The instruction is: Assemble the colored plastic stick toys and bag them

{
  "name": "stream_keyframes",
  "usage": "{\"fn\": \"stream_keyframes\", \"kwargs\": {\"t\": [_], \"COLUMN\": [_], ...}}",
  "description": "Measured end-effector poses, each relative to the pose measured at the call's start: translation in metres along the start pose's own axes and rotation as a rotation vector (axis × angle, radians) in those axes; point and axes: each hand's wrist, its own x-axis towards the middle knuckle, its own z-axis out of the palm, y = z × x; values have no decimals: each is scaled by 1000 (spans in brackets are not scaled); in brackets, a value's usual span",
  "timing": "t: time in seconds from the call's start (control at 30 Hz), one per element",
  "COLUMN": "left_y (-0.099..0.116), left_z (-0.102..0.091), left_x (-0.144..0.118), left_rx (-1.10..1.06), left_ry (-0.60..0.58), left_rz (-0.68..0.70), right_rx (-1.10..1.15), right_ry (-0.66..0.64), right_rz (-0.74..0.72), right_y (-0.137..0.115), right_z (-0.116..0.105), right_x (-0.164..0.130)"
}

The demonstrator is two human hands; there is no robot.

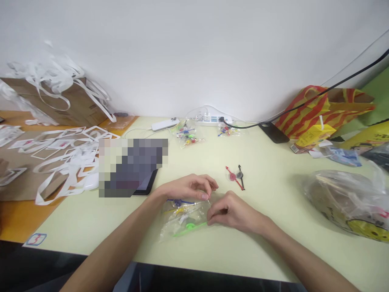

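A clear plastic bag [182,215] lies flat on the table in front of me, with blue [178,202], yellow [179,210] and green [190,227] thin plastic pointers with round hubs in it. My left hand [194,187] is over the bag's upper right part, thumb and index finger pinched at its edge. At the bag's right side my right hand [232,211] is closed, its fingertips at the end of the green pointer; the exact grip is partly hidden. Beyond my hands, a red pointer [232,177] and a black pointer [240,175] lie side by side on the table.
Two more bags of coloured pointers [190,136] [227,129] lie near a power strip [212,119] and a white power bank [165,124]. A partly blurred tablet [148,184] and white straps [69,162] are left. Right are a phone [274,133], juice carton [314,138] and plastic-wrapped package [343,202].
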Motion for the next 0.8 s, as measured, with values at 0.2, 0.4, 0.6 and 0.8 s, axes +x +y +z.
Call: {"fn": "stream_keyframes", "kwargs": {"t": [0.2,0.4,0.6,0.8], "left_y": [2,0,0,0], "left_z": [0,-1,-1,-1], "left_x": [0,-1,-2,-2], "left_rx": [1,10,-2,-17], "left_ry": [-2,-20,-33,-26], "left_rz": [-7,-11,-25,-36], "right_rx": [-12,-28,51,-623], "right_ry": [38,12,125,458], "right_rz": [-52,-20,193,388], "right_y": [4,2,-2,16], "right_z": [16,15,-49,-81], "right_x": [5,4,-19,-29]}}
